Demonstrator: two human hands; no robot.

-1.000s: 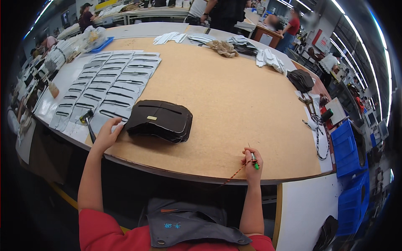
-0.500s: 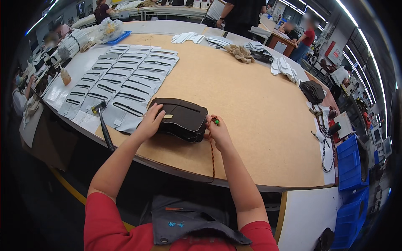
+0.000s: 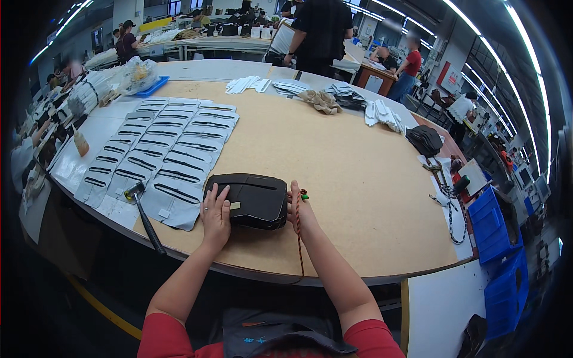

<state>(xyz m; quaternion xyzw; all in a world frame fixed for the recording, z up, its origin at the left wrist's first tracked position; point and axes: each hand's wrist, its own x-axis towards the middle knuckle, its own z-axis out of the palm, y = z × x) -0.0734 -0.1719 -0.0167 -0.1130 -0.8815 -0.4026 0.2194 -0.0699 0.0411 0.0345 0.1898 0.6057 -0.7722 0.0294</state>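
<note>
A stack of dark brown, leather-like panels (image 3: pixel 258 201), rounded at the corners and slit across the top one, lies near the table's front edge. A small pale tag (image 3: pixel 235 206) sits on its upper face. My left hand (image 3: pixel 216 219), fingers apart, rests against the stack's left end. At the right end, my right hand (image 3: pixel 302 213) stands on edge, its straightened fingers along the side of the panels. It holds a red-and-black twisted cord (image 3: pixel 299 238) that hangs toward the table edge, with a small green piece (image 3: pixel 304 196) beside the thumb.
Grey slotted pieces (image 3: pixel 161 152) lie in rows at the left, beside a hammer (image 3: pixel 143 218). White strips (image 3: pixel 248 85), brown cloth (image 3: pixel 321 101) and dark pieces (image 3: pixel 424 140) line the far and right edges. Blue crates (image 3: pixel 494 224) stand at right; a person (image 3: pixel 319 33) stands beyond the table.
My left hand has slid from the top toward the stack's near left end. The right hand's fingers have straightened along the stack's side. The view has tilted up.
</note>
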